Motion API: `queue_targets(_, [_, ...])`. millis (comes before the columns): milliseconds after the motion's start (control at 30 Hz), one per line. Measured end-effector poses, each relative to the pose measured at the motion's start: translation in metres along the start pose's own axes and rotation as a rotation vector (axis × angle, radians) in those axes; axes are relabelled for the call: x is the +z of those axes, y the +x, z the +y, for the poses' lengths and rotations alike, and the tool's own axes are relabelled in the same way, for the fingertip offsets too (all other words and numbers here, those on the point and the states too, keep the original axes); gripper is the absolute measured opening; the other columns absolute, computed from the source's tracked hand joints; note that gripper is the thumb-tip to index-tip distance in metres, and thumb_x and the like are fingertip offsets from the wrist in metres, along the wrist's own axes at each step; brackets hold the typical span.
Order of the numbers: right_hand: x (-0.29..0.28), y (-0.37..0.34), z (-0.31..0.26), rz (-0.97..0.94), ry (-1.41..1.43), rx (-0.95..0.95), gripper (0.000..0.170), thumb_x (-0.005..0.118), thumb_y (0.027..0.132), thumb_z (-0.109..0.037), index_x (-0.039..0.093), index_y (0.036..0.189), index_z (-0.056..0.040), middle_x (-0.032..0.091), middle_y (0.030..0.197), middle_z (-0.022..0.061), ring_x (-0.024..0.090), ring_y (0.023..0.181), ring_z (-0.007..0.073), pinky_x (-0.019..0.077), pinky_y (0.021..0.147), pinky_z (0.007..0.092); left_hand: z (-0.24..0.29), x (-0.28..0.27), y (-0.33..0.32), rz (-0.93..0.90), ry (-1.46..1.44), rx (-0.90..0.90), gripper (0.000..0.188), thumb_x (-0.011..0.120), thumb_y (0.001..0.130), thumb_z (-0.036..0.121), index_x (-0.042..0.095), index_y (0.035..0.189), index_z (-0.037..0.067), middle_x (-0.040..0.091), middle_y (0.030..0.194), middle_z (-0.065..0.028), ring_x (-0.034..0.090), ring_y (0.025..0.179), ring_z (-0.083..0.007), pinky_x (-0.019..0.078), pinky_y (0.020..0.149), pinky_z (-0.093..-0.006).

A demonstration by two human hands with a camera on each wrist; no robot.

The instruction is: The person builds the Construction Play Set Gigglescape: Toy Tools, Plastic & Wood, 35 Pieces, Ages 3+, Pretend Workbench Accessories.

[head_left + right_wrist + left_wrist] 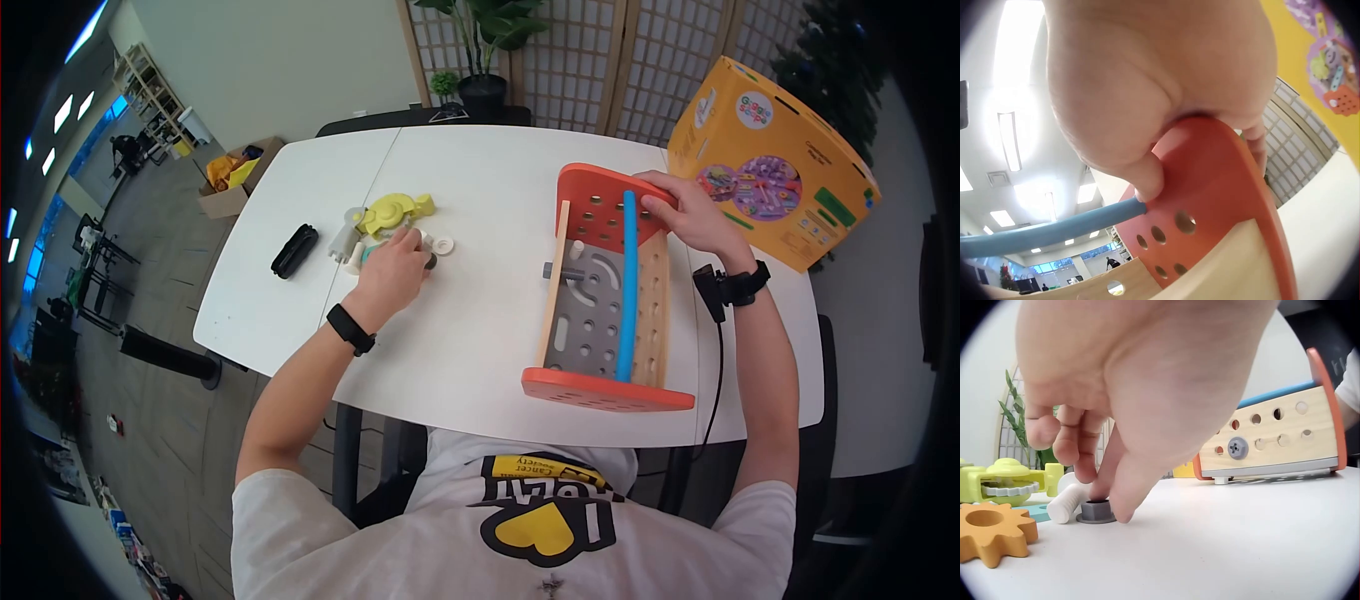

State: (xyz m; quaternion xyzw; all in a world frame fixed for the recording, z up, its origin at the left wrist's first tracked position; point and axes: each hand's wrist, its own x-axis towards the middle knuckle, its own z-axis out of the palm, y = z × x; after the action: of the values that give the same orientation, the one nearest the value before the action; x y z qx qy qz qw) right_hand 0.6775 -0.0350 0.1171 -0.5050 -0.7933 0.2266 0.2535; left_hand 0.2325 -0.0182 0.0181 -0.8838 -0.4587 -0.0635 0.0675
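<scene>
My left hand (393, 278) is down at the table's left part, thumb and fingertip pinching a grey flanged nut (1096, 512) that sits on the tabletop. Beside the nut lies a white threaded bolt (1067, 503), with an orange gear (994, 532) nearer the camera. My right hand (700, 213) grips the top of the far red end panel (1200, 165) of a toy toolbox, thumb on the inner face and fingers over the outside. A blue handle bar (627, 290) spans the toolbox. In its wooden side panel (1272, 440) sits a grey screw (1238, 448).
Yellow-green toy pieces (392, 212) and a white ring (443, 246) lie around the left hand. Further left is a black case (294, 251). A large yellow box (770, 160) stands at the back right. A black cable (718, 385) hangs from the right wrist.
</scene>
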Motion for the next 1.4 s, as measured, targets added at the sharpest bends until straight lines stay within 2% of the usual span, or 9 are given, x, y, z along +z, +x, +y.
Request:
queue_targets(133, [0.005,-0.007,-0.003,0.134,-0.214,-0.119,0.033,0.060,0.099,-0.017,0.063,0.130,-0.0042,0.066,0.128,0.0139,0.059,0.119,0.0323,0.0464,0.105,0.0409,-0.005,0.003,-0.001,-0.050,-0.117,0.013,0.013,0.075,0.085,0.013,0.072,0.093,0.003,0.066,0.103,-0.0099,0.062,0.107,-0.0282,0.0570,0.084,-0.0402])
queue_targets(333, [0.004,-0.022,-0.040,0.283,-0.283,-0.207,0.034,0.065,0.095,-0.016,0.064,0.127,-0.0029,0.066,0.126,0.0136,0.060,0.121,0.0318,0.0481,0.104,0.0404,0.015,-0.021,0.002,-0.013,-0.415,-0.037,0.024,0.074,0.082,0.009,0.075,0.105,0.003,0.069,0.091,-0.0116,0.068,0.090,-0.0283,0.0582,0.078,-0.0390])
queue_targets(433, [0.003,-0.029,-0.078,0.188,-0.169,-0.170,0.038,0.071,0.091,-0.015,0.064,0.126,-0.0023,0.068,0.121,0.0136,0.065,0.111,0.0319,0.0524,0.098,0.0384,0.034,-0.050,0.016,0.000,-0.649,-0.028,0.034,0.075,0.080,0.009,0.074,0.114,0.004,0.069,0.095,-0.0116,0.069,0.085,-0.0224,0.0590,0.079,-0.0328])
queue_targets(633, [0.023,-0.031,-0.114,0.146,-0.167,-0.328,0.057,0.084,0.081,-0.020,0.064,0.132,-0.0058,0.071,0.114,0.0131,0.069,0.102,0.0270,0.0551,0.088,0.0352,0.085,-0.100,0.038,0.110,-1.175,0.063,0.027,0.075,0.084,0.002,0.068,0.110,0.000,0.065,0.105,-0.0039,0.066,0.092,-0.0117,0.0572,0.087,-0.0279])
queue_targets(767, [0.023,-0.029,-0.125,0.031,0.093,-0.132,0.056,0.083,0.085,-0.016,0.060,0.134,-0.0026,0.072,0.113,0.0130,0.070,0.104,0.0202,0.0559,0.088,0.0327,0.104,-0.098,0.052,0.171,-1.485,0.160,0.023,0.080,0.083,-0.004,0.065,0.101,0.000,0.062,0.114,-0.0061,0.065,0.100,-0.0125,0.0572,0.093,-0.0273])
queue_targets(867, [0.030,-0.025,-0.115,0.028,0.506,-0.034,0.046,0.079,0.091,-0.019,0.059,0.128,0.0010,0.068,0.113,0.0119,0.069,0.105,0.0168,0.0563,0.092,0.0309,0.116,-0.094,0.059,0.319,-1.488,0.193,0.025,0.084,0.081,-0.002,0.066,0.098,0.000,0.062,0.115,-0.0083,0.066,0.101,-0.0138,0.0571,0.096,-0.0272])
queue_targets(1067, [0.040,-0.022,-0.114,0.122,0.758,0.018,0.037,0.071,0.098,-0.015,0.058,0.128,0.0027,0.062,0.122,0.0120,0.067,0.110,0.0169,0.0563,0.092,0.0290,0.131,-0.085,0.070,0.706,-1.095,0.339,0.022,0.088,0.076,0.006,0.068,0.083,0.002,0.069,0.099,-0.0086,0.070,0.090,-0.0178,0.0581,0.076,-0.0294])
queue_targets(1267, [0.051,-0.021,-0.109,0.161,0.990,0.050,0.034,0.072,0.098,-0.012,0.059,0.124,0.0042,0.061,0.121,0.0128,0.067,0.109,0.0175,0.0559,0.091,0.0284,0.141,-0.077,0.077,0.800,-1.087,0.356,0.022,0.089,0.075,0.009,0.070,0.086,0.003,0.071,0.101,-0.0074,0.070,0.088,-0.0200,0.0571,0.076,-0.0313])
queue_targets(1400, [0.048,-0.026,-0.099,0.243,0.882,0.081,0.026,0.074,0.096,-0.013,0.060,0.113,0.0016,0.066,0.111,0.0103,0.069,0.102,0.0155,0.0566,0.086,0.0287,0.137,-0.083,0.074,0.733,-0.989,0.364,0.021,0.088,0.079,0.013,0.074,0.093,0.005,0.073,0.108,-0.0093,0.071,0.094,-0.0220,0.0568,0.081,-0.0325])
